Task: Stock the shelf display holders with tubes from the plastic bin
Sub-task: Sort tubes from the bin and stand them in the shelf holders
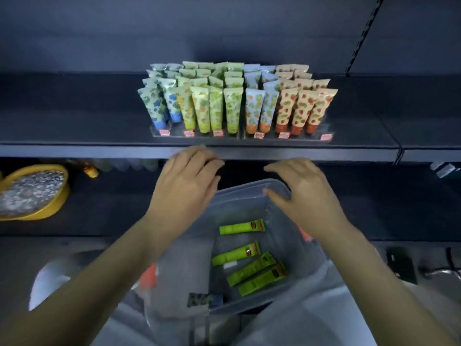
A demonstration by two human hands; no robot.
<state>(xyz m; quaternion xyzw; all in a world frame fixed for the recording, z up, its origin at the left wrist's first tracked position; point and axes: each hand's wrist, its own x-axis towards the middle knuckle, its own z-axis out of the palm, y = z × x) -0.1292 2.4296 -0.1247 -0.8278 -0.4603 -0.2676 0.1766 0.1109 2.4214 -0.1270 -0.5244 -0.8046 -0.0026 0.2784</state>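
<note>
Both hands up over the bin, nothing in either. Left hand (184, 182) sits just below the front edge of the shelf (74, 148), palm down, its fingers (207, 166) loosely bent and slightly apart, tips pointing right. Right hand (303, 196) is level with it, over the far right corner of the clear plastic bin (252, 184); those fingers (279, 168) are also loosely curved, pointing left, with the thumb low against the rim. Touching the rim or only above it: cannot tell, motion blur. The hands are near each other but apart. Down in the bin, four green tubes (241, 227) lie flat on the bottom, two upper ones separate, two lower ones side by side and angled. A dark patterned tube (204, 299) with a blue end lies at the near wall. Something orange (148, 275) shows by the bin's left side, too blurred to name. On the shelf, the clear holders (239, 136) stand with small red labels (189, 133) along the front. The upright tubes (232, 108) fill them cap down, in rows: blue caps left, green in the middle, then orange, then red strawberry print on the right. Lower shelf, far left: a yellow round tub (32, 193) with a speckled top, and a small yellow bottle (91, 172) behind it.
</note>
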